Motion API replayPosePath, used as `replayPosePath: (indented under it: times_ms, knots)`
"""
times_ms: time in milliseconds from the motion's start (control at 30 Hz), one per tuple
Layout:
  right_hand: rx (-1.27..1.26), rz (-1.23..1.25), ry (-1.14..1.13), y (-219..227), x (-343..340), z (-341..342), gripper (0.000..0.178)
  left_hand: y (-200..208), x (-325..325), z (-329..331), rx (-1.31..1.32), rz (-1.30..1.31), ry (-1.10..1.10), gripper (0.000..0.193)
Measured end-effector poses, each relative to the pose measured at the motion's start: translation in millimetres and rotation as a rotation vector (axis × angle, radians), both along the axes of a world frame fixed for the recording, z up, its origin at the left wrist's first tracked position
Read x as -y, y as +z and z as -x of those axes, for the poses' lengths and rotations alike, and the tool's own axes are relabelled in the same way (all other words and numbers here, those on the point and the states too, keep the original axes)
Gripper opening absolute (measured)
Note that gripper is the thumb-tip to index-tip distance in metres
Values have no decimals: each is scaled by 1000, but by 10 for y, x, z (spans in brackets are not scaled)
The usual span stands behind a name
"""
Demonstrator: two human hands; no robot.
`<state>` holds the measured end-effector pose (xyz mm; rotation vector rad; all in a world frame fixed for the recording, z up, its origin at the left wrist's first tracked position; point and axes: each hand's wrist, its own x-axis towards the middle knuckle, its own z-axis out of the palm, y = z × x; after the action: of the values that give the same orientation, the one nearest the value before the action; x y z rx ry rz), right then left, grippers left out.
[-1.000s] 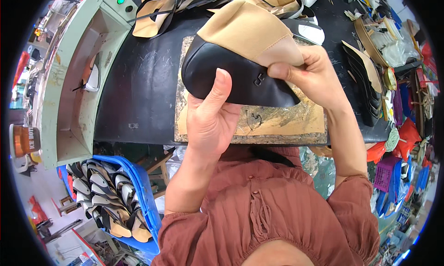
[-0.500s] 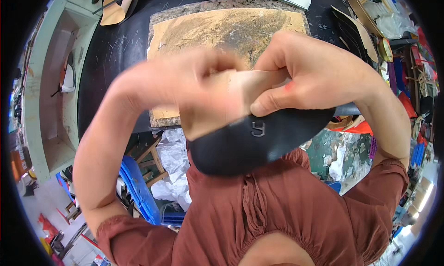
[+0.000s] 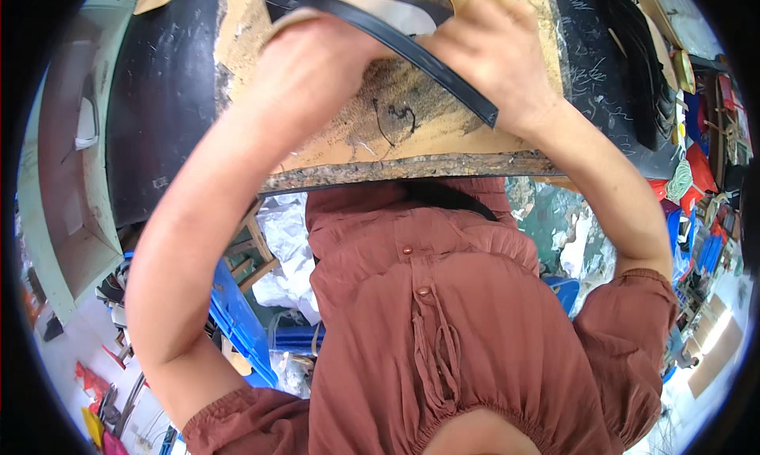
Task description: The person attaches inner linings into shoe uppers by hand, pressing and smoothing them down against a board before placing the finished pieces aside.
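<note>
At the far part of the work board, a black leather piece with a pale beige lining (image 3: 443,72) is lifted, its dark edge a narrow band slanting down to the right. My left hand (image 3: 328,59) grips it from the left, its fingertips hidden behind the band. Curled fingers of my right hand (image 3: 495,59) hold the piece on the other side; they are blurred by motion. Beneath lies the tan, worn work board (image 3: 467,142), with thin dark scraps (image 3: 404,116) on it.
Black table covering (image 3: 162,130) flanks the board. A pale green open cabinet (image 3: 67,241) stands left, and dark leather pieces (image 3: 629,67) lie at the right. Below are a blue plastic chair (image 3: 241,320) and crumpled white sheets (image 3: 289,245).
Both hands have carried the leather piece away from my body to over the board. It has turned, so its broad black face with the metal ornament no longer shows.
</note>
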<state>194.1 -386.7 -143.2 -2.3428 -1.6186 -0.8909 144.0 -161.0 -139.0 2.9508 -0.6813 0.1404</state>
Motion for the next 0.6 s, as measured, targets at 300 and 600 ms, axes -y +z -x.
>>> replayPosePath:
  times_ms: [300,600]
  knots:
    - [-704,-264,-277,71,-134,1,11,442,196,-413,-374,-51,79,18]
    - [-601,-22,-457,215,-281,80,11,480,205,-530,-537,-307,157,17]
